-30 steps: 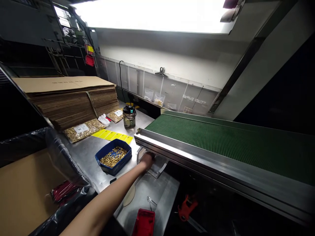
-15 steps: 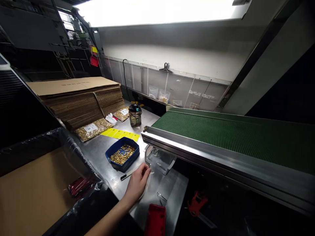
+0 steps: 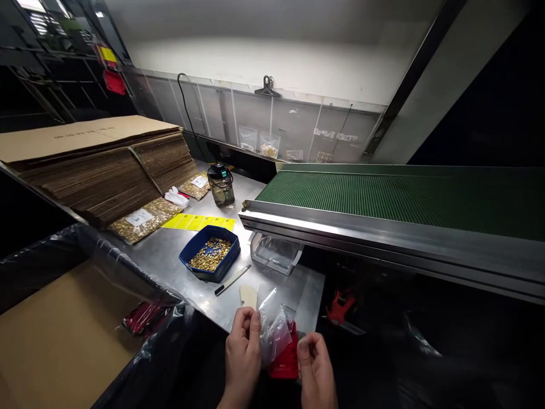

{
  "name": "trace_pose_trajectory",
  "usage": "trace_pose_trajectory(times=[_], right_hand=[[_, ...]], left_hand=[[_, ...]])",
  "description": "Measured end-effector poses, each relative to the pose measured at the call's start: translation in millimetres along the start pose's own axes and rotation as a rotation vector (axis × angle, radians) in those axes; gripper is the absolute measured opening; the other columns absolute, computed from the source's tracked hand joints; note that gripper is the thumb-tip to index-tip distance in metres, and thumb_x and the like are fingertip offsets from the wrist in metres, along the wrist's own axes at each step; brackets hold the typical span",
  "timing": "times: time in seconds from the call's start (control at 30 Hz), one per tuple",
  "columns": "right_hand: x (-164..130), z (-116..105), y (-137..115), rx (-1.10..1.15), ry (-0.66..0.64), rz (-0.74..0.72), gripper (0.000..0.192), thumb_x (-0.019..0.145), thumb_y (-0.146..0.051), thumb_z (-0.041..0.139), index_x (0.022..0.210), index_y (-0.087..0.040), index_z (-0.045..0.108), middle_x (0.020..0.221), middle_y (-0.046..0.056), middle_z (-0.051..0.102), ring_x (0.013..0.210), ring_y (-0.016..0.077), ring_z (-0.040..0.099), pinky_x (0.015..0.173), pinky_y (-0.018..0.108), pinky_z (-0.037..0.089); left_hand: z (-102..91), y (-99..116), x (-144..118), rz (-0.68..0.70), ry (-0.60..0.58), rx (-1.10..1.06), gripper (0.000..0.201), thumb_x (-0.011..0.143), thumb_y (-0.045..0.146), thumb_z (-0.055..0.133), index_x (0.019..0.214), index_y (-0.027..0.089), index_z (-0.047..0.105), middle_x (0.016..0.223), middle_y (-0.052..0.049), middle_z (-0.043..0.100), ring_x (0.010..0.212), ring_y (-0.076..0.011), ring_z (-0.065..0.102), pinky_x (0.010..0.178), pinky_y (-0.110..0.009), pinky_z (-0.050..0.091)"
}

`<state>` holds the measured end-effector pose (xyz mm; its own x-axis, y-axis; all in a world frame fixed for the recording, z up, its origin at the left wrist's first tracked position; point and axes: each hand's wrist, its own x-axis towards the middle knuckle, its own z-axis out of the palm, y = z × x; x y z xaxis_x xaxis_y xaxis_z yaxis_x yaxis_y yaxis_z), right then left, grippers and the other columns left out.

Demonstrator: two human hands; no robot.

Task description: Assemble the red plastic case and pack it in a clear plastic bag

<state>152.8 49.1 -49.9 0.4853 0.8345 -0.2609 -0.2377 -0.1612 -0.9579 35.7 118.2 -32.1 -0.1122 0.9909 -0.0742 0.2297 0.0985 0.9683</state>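
Observation:
My left hand (image 3: pixel 243 347) is closed, thumb against fingers, pinching the edge of a clear plastic bag (image 3: pixel 272 335). The bag hangs to the right of that hand, in front of a red tray (image 3: pixel 286 366) at the table's near edge. On the tray's other side is my right hand (image 3: pixel 315 366), its fingers curled in a pinch; what they hold, if anything, I cannot make out. A cream flat piece (image 3: pixel 248 296) lies just beyond my left hand. Farther off, a blue bin (image 3: pixel 230 264) holds many small brass-coloured parts (image 3: pixel 210 254), with a marker pen (image 3: pixel 232 280) beside it.
A green conveyor belt (image 3: pixel 340 196) with a metal rail runs to the right. Under its end sits a clear bin (image 3: pixel 276 253). Stacked cardboard (image 3: pixel 110 176), bags of brass parts (image 3: pixel 140 221), yellow labels (image 3: pixel 198 222) and a bottle (image 3: pixel 221 186) stand behind. A lined carton (image 3: pixel 55 335) is at left.
My left hand has moved down and now holds the clear bag. My right hand has come into view at the lower right. The view has tilted down.

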Motion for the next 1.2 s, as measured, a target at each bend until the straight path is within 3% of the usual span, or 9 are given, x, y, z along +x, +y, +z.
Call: trace_pose_trajectory(times=[0.2, 0.43, 0.6, 0.67, 0.73, 0.9, 0.97, 1.07, 1.2], right_hand=[[-13, 1, -2, -0.035, -0.121, 0.085, 0.057, 0.078, -0.071, 0.075, 0.099, -0.019, 0.065, 0.077, 0.002, 0.064, 0.064, 0.0134, 0.056, 0.060, 0.022, 0.045], [-16, 4, 10, 0.151, -0.238, 0.272, 0.060, 0.075, -0.073, 0.077, 0.090, -0.018, 0.058, 0.063, -0.003, 0.059, 0.045, 0.0052, 0.041, 0.044, 0.016, 0.025], [-17, 4, 12, 0.140, -0.238, 0.176, 0.050, 0.077, -0.062, 0.081, 0.098, -0.017, 0.072, 0.078, 0.004, 0.069, 0.064, 0.0140, 0.059, 0.063, 0.024, 0.050], [-14, 0, 10, 0.089, -0.266, 0.113, 0.043, 0.081, -0.058, 0.080, 0.097, -0.018, 0.076, 0.089, 0.007, 0.074, 0.084, 0.0214, 0.067, 0.085, 0.032, 0.054], [-11, -7, 7, 0.028, -0.299, 0.096, 0.040, 0.084, -0.056, 0.078, 0.097, -0.018, 0.079, 0.095, 0.010, 0.076, 0.094, 0.0254, 0.069, 0.090, 0.034, 0.053], [-8, -20, -3, 0.031, -0.314, 0.183, 0.047, 0.087, -0.061, 0.072, 0.093, -0.014, 0.073, 0.072, 0.007, 0.071, 0.055, 0.0134, 0.057, 0.052, 0.022, 0.043], [-11, -19, -6, 0.014, -0.289, 0.175, 0.051, 0.085, -0.064, 0.073, 0.091, -0.013, 0.071, 0.065, 0.004, 0.067, 0.050, 0.0122, 0.054, 0.050, 0.022, 0.041], [-17, -18, -8, -0.127, -0.242, 0.100, 0.056, 0.082, -0.070, 0.071, 0.082, -0.014, 0.072, 0.066, 0.006, 0.069, 0.058, 0.0169, 0.060, 0.055, 0.024, 0.045], [-14, -29, -8, -0.576, -0.167, -0.105, 0.047, 0.090, -0.063, 0.063, 0.073, -0.020, 0.072, 0.068, 0.005, 0.068, 0.062, 0.0190, 0.060, 0.059, 0.027, 0.041]], left_hand=[[11.4, 1, -12, -0.059, -0.026, -0.055, 0.043, 0.097, 0.066, 0.051, 0.092, 0.023, 0.054, 0.061, 0.006, 0.048, 0.051, -0.0152, 0.044, 0.049, -0.023, 0.035], [15.1, 2, -20, -0.088, 0.035, -0.203, 0.043, 0.098, 0.066, 0.051, 0.094, 0.023, 0.053, 0.061, 0.006, 0.045, 0.049, -0.0136, 0.042, 0.047, -0.022, 0.036], [14.7, -2, -25, -0.087, 0.025, -0.238, 0.038, 0.100, 0.061, 0.052, 0.093, 0.024, 0.051, 0.064, 0.007, 0.043, 0.054, -0.0133, 0.043, 0.051, -0.020, 0.038], [14.9, -3, -28, -0.077, -0.022, -0.232, 0.036, 0.102, 0.058, 0.051, 0.093, 0.024, 0.051, 0.065, 0.006, 0.044, 0.056, -0.0135, 0.044, 0.052, -0.021, 0.038], [12.9, -3, -30, -0.051, -0.102, -0.202, 0.035, 0.102, 0.057, 0.051, 0.093, 0.023, 0.052, 0.066, 0.006, 0.047, 0.056, -0.0141, 0.046, 0.053, -0.021, 0.039], [-7.7, 12, -26, 0.079, -0.374, -0.098, 0.026, 0.101, 0.047, 0.056, 0.102, 0.022, 0.061, 0.089, -0.003, 0.064, 0.070, -0.0180, 0.059, 0.061, -0.025, 0.047], [-17.9, 20, -25, 0.134, -0.598, -0.077, 0.021, 0.093, 0.039, 0.068, 0.104, 0.021, 0.065, 0.099, -0.005, 0.067, 0.083, -0.0211, 0.062, 0.072, -0.026, 0.049], [-29.9, 26, -26, 0.080, -0.832, 0.012, 0.015, 0.081, 0.022, 0.077, 0.093, 0.020, 0.068, 0.088, -0.001, 0.069, 0.080, -0.0201, 0.061, 0.071, -0.024, 0.046], [-45.4, 14, -23, 0.116, -0.692, 0.204, 0.018, 0.093, 0.026, 0.063, 0.076, 0.020, 0.061, 0.075, -0.001, 0.067, 0.070, -0.0190, 0.060, 0.066, -0.026, 0.042]])
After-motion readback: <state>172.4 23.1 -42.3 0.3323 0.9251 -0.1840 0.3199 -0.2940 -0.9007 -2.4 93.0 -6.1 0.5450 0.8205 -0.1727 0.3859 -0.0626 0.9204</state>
